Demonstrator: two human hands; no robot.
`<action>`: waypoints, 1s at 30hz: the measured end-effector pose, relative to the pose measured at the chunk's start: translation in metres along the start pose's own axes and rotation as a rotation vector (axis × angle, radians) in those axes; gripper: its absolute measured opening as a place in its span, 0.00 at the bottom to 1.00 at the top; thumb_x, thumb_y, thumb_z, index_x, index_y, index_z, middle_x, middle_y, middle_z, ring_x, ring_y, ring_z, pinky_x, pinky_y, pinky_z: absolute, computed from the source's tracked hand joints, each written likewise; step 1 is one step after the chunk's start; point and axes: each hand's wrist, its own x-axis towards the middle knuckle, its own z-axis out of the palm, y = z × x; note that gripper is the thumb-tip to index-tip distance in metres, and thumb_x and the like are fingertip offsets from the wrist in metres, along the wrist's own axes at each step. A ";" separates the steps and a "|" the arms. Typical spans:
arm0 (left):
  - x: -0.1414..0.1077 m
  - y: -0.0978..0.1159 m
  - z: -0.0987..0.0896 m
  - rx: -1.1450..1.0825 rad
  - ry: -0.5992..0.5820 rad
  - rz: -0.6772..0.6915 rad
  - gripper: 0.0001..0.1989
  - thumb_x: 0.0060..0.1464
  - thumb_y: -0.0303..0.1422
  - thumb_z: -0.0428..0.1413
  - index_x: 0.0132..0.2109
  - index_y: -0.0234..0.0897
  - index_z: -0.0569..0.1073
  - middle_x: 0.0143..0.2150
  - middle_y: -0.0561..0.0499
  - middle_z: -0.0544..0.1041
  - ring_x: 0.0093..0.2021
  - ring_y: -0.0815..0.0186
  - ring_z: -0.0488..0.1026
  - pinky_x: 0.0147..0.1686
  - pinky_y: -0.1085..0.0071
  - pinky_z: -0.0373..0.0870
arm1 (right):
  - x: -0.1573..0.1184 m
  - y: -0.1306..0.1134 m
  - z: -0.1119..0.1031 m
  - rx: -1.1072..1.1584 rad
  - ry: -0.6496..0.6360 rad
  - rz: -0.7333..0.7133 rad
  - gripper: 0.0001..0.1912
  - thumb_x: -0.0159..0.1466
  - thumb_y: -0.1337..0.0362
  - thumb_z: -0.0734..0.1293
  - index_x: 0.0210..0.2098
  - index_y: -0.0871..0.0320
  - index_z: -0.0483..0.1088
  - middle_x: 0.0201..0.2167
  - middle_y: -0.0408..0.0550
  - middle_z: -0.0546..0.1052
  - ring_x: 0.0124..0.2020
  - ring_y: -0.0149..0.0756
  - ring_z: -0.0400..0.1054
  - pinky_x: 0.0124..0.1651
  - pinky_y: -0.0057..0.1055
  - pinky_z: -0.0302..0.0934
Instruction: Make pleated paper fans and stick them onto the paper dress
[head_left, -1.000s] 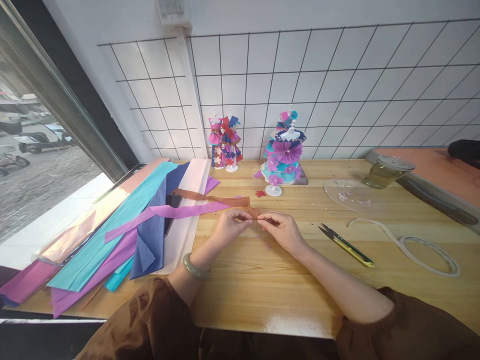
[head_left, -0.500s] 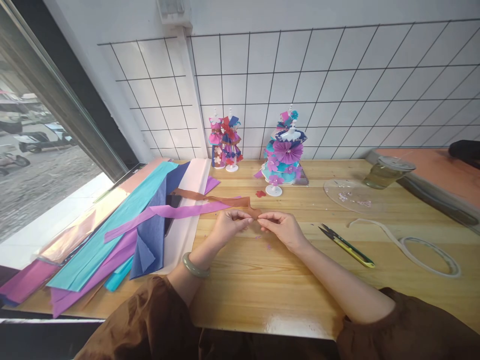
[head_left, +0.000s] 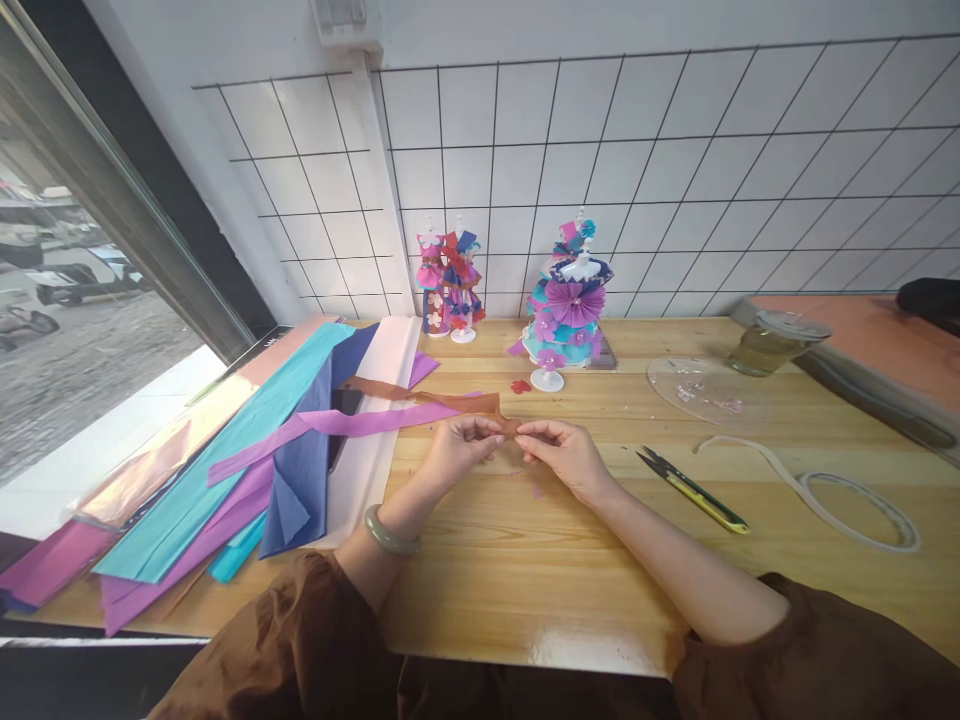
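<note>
Between my two hands is a small piece of brown crepe paper (head_left: 509, 428). My left hand (head_left: 466, 447) pinches its left side between thumb and fingers. From the right, my right hand (head_left: 564, 455) pinches the other side, its fingertips close to the left ones. Just behind the hands lies a longer brown crepe paper strip (head_left: 457, 402); whether it joins the held piece I cannot tell. A purple crepe paper strip (head_left: 375, 422) runs left from there, over the other papers. A small red paper flower (head_left: 520, 386) rests on the table beyond my hands.
Crepe paper sheets (head_left: 225, 460) in several colours cover the left side. Mini dress stands (head_left: 463, 290) and a larger one (head_left: 574, 300) stand near the tiled wall. To the right are yellow thread snips (head_left: 694, 490), a white tape roll (head_left: 862, 512), a clear plate (head_left: 664, 392) and a lidded cup (head_left: 776, 345).
Both hands stay in nearly the same place, still pinching the brown paper. The piece between the fingertips has shifted very slightly.
</note>
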 end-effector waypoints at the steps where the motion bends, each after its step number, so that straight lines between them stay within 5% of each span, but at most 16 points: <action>1: 0.000 0.000 0.000 -0.002 -0.004 0.005 0.16 0.39 0.38 0.61 0.34 0.31 0.72 0.30 0.50 0.74 0.23 0.75 0.66 0.23 0.77 0.66 | 0.000 0.000 0.000 -0.007 0.000 -0.005 0.17 0.48 0.54 0.69 0.31 0.61 0.71 0.22 0.44 0.73 0.20 0.28 0.65 0.28 0.29 0.61; 8: 0.000 -0.005 0.001 -0.003 -0.051 0.033 0.20 0.39 0.35 0.62 0.40 0.32 0.70 0.37 0.46 0.73 0.32 0.70 0.70 0.28 0.76 0.67 | -0.001 0.002 0.000 -0.056 -0.030 -0.058 0.16 0.50 0.55 0.69 0.33 0.60 0.71 0.21 0.43 0.73 0.21 0.30 0.66 0.27 0.30 0.63; 30: -0.001 0.000 0.002 0.149 -0.062 0.123 0.10 0.44 0.34 0.58 0.34 0.32 0.74 0.33 0.48 0.76 0.32 0.68 0.71 0.34 0.73 0.67 | -0.005 -0.001 0.003 -0.150 -0.006 -0.136 0.13 0.52 0.57 0.67 0.33 0.58 0.73 0.25 0.46 0.75 0.22 0.31 0.68 0.26 0.31 0.66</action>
